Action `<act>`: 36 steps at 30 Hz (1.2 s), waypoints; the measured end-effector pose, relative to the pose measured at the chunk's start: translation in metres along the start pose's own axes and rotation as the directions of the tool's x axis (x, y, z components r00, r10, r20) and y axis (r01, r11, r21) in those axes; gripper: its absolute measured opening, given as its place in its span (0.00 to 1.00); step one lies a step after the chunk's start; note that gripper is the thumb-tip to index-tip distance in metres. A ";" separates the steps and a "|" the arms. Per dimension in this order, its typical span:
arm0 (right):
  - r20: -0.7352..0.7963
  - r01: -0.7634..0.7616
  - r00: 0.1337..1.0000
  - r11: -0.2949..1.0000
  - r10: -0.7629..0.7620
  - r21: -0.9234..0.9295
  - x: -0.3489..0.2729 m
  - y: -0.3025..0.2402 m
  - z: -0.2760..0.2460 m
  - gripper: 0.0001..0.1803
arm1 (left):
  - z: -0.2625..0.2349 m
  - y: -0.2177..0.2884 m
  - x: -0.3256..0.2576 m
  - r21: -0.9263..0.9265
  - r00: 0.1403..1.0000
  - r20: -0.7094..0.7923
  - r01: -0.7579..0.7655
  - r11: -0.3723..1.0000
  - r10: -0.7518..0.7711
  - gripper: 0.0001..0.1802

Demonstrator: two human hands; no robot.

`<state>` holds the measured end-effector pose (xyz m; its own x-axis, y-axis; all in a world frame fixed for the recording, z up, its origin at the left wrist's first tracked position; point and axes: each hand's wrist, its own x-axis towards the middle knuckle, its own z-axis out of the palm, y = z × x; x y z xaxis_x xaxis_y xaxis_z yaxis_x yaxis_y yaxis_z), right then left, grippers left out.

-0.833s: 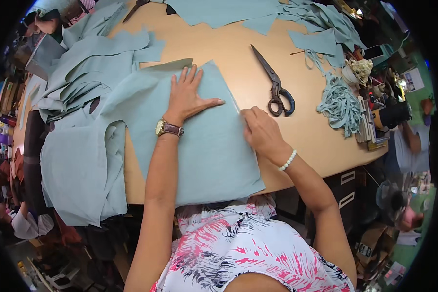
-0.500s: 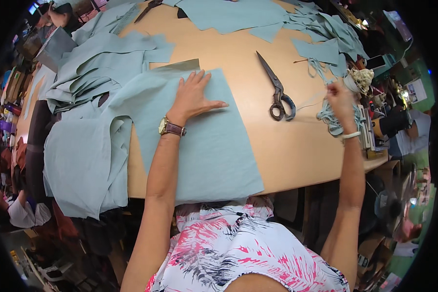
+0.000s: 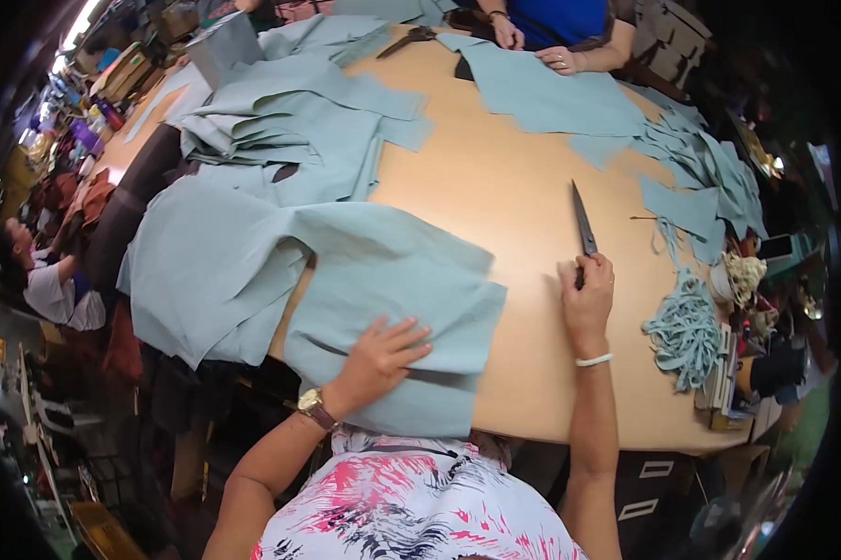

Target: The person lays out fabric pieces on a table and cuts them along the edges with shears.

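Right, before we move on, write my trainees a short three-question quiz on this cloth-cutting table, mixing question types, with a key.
1. True or false: the wearer's left hand rests on pale blue-green cloth.

2. Compared with the scissors, the tangle of cloth strips lies:
(a) to the left
(b) on top
(c) to the right

3. Fill in: the wearer's ____ is at the handle end of the scissors.

Key: 1. True. 2. (c). 3. right hand.

Textile workshop: cut fabric [image 3: 392, 257], shears [image 3: 583, 221], shared worktable [image 3: 504, 191]
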<state>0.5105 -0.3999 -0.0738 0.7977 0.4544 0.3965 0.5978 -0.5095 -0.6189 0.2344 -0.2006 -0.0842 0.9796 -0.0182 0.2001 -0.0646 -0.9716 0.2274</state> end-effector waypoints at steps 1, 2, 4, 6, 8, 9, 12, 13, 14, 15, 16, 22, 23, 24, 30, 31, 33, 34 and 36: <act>-0.047 0.121 0.990 0.973 -0.132 -0.197 -0.003 -0.005 0.005 0.16 | 0.004 0.005 0.003 -0.152 0.999 -0.033 0.007 0.988 -0.012 0.23; -0.069 0.219 0.962 0.895 -0.266 -0.389 -0.007 -0.007 0.010 0.17 | 0.001 0.013 0.010 -0.299 0.998 -0.062 0.007 0.954 -0.026 0.18; -0.064 0.195 0.971 0.921 -0.229 -0.338 -0.009 0.008 0.012 0.18 | -0.039 0.012 0.052 -0.375 0.974 0.219 0.133 0.917 -0.052 0.19; -0.063 0.162 0.980 0.946 -0.186 -0.283 -0.010 0.020 0.013 0.19 | -0.092 0.007 0.100 -0.576 0.944 0.329 0.222 0.786 -0.025 0.20; -0.062 0.153 0.983 0.960 -0.172 -0.232 -0.011 0.011 0.010 0.18 | -0.124 -0.003 0.133 -0.774 0.993 -0.106 -0.050 0.632 -0.052 0.24; -0.066 0.126 0.988 0.972 -0.142 -0.200 -0.011 0.013 0.007 0.18 | -0.144 -0.009 0.151 -0.699 0.962 -0.257 -0.119 0.705 -0.093 0.27; -0.057 0.129 0.986 0.942 -0.154 -0.311 -0.012 0.019 0.012 0.18 | -0.190 -0.066 0.193 -0.676 0.810 -0.563 -0.337 0.655 -0.164 0.17; -0.078 0.129 0.985 0.956 -0.154 -0.263 -0.011 0.011 0.011 0.18 | -0.208 -0.091 0.201 -0.600 0.729 -0.662 -0.375 0.707 -0.175 0.17; -0.072 0.139 0.984 0.956 -0.162 -0.260 -0.010 0.008 0.012 0.18 | -0.221 -0.122 0.204 -0.541 0.658 -0.729 -0.385 0.748 -0.188 0.20; -0.075 0.123 0.986 0.954 -0.149 -0.274 -0.011 0.009 0.010 0.19 | -0.229 -0.158 0.207 -0.508 0.676 -0.703 -0.262 0.821 -0.220 0.18; -0.076 0.118 0.987 0.954 -0.144 -0.276 -0.011 0.009 0.010 0.19 | -0.239 -0.200 0.203 -0.547 0.695 -0.686 -0.297 0.782 -0.216 0.18; -0.065 0.110 0.988 0.941 -0.137 -0.319 -0.011 0.010 0.014 0.19 | -0.266 -0.361 0.147 -0.600 0.410 -0.687 0.147 0.787 -0.600 0.18; -0.061 0.112 0.988 0.937 -0.140 -0.329 -0.011 0.011 0.015 0.19 | -0.266 -0.378 0.130 -0.506 0.438 -0.631 0.394 0.768 -0.640 0.36; -0.050 0.116 0.989 0.937 -0.140 -0.329 -0.011 0.011 0.014 0.19 | -0.260 -0.393 0.117 -0.509 0.434 -0.626 0.402 0.761 -0.648 0.36; -0.050 0.125 0.987 0.923 -0.153 -0.363 -0.012 0.009 0.012 0.17 | -0.209 -0.357 0.054 0.052 0.542 -0.681 0.706 0.706 -0.492 0.39; -0.034 0.137 0.987 0.926 -0.159 -0.352 -0.011 0.006 0.015 0.17 | -0.202 -0.319 0.035 -0.037 0.660 -0.578 0.566 0.823 -0.480 0.39; -0.043 0.121 0.988 0.926 -0.146 -0.359 -0.011 0.007 0.014 0.17 | -0.172 -0.240 0.015 -0.126 0.810 -0.320 0.478 0.869 -0.491 0.38; -0.051 0.115 0.988 0.924 -0.143 -0.364 -0.012 0.008 0.013 0.17 | -0.154 -0.202 0.000 -0.061 0.854 -0.271 0.446 0.893 -0.444 0.36; -0.046 0.116 0.989 0.925 -0.142 -0.363 -0.011 0.009 0.014 0.17 | -0.132 -0.142 -0.029 -0.120 0.875 -0.072 0.469 0.875 -0.479 0.35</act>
<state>0.5061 -0.3993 -0.0939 0.7076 0.4882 0.5109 0.6740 -0.6836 -0.2801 0.1904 -0.0307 0.0037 0.8742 0.4664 0.1350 0.3801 -0.8304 0.4074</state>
